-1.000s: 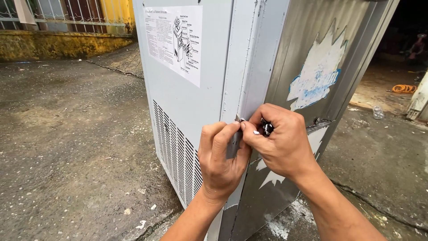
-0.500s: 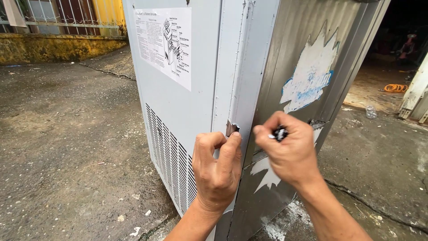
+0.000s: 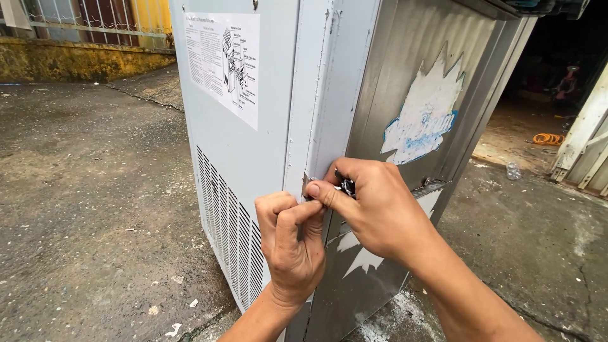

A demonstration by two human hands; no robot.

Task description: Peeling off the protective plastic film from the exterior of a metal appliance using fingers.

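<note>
Fingers, right hand [image 3: 380,215]: thumb and forefinger pinched on a small dark tool [image 3: 346,185], its tip toward the cabinet's corner strip.
Fingers, left hand [image 3: 292,247]: curled, fingertips pressed around a small metal clip [image 3: 308,183] on the corner strip [image 3: 316,101].
Step in hand: apparently working a fastener at the clip; the left hand steadies, the right hand drives.
Next move: judged to call for keeping the tool seated while the clip is braced.
Tool axis: mostly hidden by the fingers; seemingly near level, pointing left.
Surround: grey metal cabinet [image 3: 253,158] with louvred vents [image 3: 231,234], paper diagram sheet [image 3: 223,63], torn sticker [image 3: 424,114]; wet concrete ground [image 3: 88,209].
</note>
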